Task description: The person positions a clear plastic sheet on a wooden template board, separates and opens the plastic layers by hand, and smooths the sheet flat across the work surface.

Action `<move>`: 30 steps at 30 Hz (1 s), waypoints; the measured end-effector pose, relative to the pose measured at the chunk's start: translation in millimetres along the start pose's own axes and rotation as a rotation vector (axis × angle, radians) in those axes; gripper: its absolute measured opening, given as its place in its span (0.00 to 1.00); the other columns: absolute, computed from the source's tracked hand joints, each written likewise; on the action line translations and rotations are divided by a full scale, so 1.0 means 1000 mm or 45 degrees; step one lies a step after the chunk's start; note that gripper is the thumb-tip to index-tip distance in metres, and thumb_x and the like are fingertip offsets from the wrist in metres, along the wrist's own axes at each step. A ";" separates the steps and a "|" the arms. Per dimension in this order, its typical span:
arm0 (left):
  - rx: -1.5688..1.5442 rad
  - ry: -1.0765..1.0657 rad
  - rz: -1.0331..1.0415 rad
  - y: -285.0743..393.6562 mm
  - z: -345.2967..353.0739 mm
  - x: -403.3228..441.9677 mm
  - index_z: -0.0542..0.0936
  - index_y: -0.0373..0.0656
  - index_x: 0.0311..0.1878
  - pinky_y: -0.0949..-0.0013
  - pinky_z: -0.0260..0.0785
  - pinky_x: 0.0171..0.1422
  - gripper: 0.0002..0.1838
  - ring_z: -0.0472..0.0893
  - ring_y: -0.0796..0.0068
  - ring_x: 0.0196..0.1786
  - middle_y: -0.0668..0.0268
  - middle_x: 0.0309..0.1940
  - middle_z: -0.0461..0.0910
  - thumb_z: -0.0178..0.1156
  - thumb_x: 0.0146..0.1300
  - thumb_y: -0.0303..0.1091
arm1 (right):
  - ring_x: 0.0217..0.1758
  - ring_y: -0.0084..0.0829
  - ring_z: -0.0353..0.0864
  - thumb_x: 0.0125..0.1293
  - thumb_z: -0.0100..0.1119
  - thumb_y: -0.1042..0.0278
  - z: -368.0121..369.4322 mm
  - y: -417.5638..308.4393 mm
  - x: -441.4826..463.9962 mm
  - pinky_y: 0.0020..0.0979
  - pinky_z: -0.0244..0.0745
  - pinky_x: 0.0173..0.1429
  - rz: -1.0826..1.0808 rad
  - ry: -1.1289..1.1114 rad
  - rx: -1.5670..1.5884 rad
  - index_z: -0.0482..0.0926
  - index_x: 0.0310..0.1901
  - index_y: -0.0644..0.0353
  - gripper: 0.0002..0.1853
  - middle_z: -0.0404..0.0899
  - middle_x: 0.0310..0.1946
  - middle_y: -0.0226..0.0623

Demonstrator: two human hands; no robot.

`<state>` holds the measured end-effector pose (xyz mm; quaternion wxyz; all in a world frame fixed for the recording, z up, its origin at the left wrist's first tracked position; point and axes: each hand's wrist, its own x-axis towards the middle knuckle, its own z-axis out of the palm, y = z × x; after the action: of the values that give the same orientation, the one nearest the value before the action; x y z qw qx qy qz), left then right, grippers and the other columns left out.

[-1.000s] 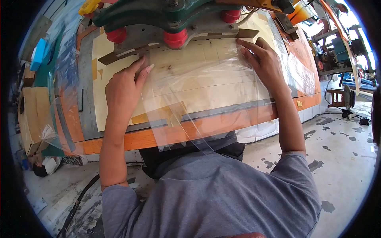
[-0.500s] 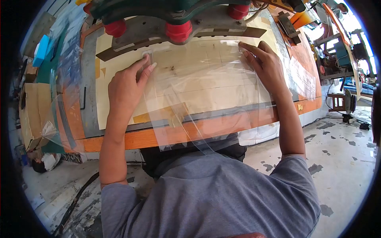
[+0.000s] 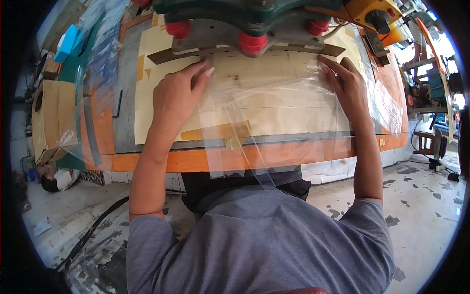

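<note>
A clear plastic sheet (image 3: 279, 112) lies over a cream board (image 3: 169, 108) and hangs past the orange table edge. My left hand (image 3: 178, 93) holds the sheet's far left corner between thumb and forefinger. At the far right corner my right hand (image 3: 345, 83) pinches the same sheet, its forefinger close to the metal strip. Just beyond both hands is a green press head (image 3: 254, 14) with red knobs (image 3: 253, 44) and a long metal strip (image 3: 166, 56) beneath it. Brown tape (image 3: 215, 131) shows through the sheet near the board's front edge.
Plastic film (image 3: 100, 73) and a cardboard box (image 3: 58, 110) are at the left. Another plastic stack (image 3: 387, 105) lies at the right of the table. A yellow control box (image 3: 374, 14) is at the back right. At the far left, part of another person (image 3: 61, 180) shows low down.
The view has shifted, so the press and table appear further right. Both hands keep their hold on the sheet, in nearly the same place relative to the board.
</note>
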<state>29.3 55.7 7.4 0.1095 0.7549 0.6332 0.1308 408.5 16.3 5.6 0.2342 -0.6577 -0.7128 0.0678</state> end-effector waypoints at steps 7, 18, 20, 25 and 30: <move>-0.079 0.018 0.203 -0.016 0.001 -0.002 0.89 0.56 0.65 0.57 0.76 0.39 0.22 0.82 0.55 0.27 0.53 0.27 0.85 0.64 0.77 0.56 | 0.33 0.42 0.80 0.78 0.65 0.62 0.004 0.004 -0.003 0.42 0.76 0.42 -0.134 0.085 -0.069 0.91 0.58 0.51 0.14 0.76 0.34 0.43; -0.222 0.052 0.325 -0.010 -0.005 -0.067 0.87 0.50 0.67 0.59 0.74 0.37 0.22 0.81 0.59 0.26 0.52 0.29 0.85 0.68 0.76 0.47 | 0.31 0.38 0.72 0.84 0.50 0.41 -0.049 -0.005 -0.025 0.41 0.70 0.42 -0.141 -0.321 0.294 0.89 0.62 0.60 0.30 0.69 0.29 0.40; -0.232 0.105 0.349 -0.007 -0.002 -0.079 0.87 0.50 0.68 0.60 0.74 0.36 0.21 0.80 0.60 0.25 0.53 0.28 0.85 0.68 0.76 0.46 | 0.33 0.38 0.74 0.79 0.58 0.39 -0.055 -0.023 -0.038 0.40 0.70 0.42 -0.150 -0.283 0.265 0.88 0.63 0.58 0.30 0.72 0.31 0.40; -0.209 0.235 0.235 -0.002 0.010 -0.090 0.88 0.50 0.67 0.61 0.72 0.35 0.21 0.78 0.64 0.24 0.55 0.25 0.82 0.66 0.78 0.47 | 0.32 0.38 0.78 0.73 0.71 0.57 -0.041 -0.062 -0.066 0.40 0.75 0.41 0.119 -0.189 -0.006 0.86 0.67 0.53 0.24 0.77 0.35 0.43; -0.274 0.172 0.108 0.003 0.004 -0.089 0.88 0.49 0.66 0.63 0.70 0.33 0.20 0.74 0.68 0.23 0.57 0.22 0.79 0.66 0.79 0.47 | 0.30 0.40 0.77 0.75 0.69 0.61 -0.012 -0.054 -0.078 0.41 0.75 0.41 0.160 -0.064 0.116 0.85 0.68 0.53 0.22 0.79 0.35 0.42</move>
<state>18.8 -32.3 -1.0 0.1414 0.7543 0.5890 0.2531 366.7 -68.5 19.1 0.2412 -0.6879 -0.6719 0.1310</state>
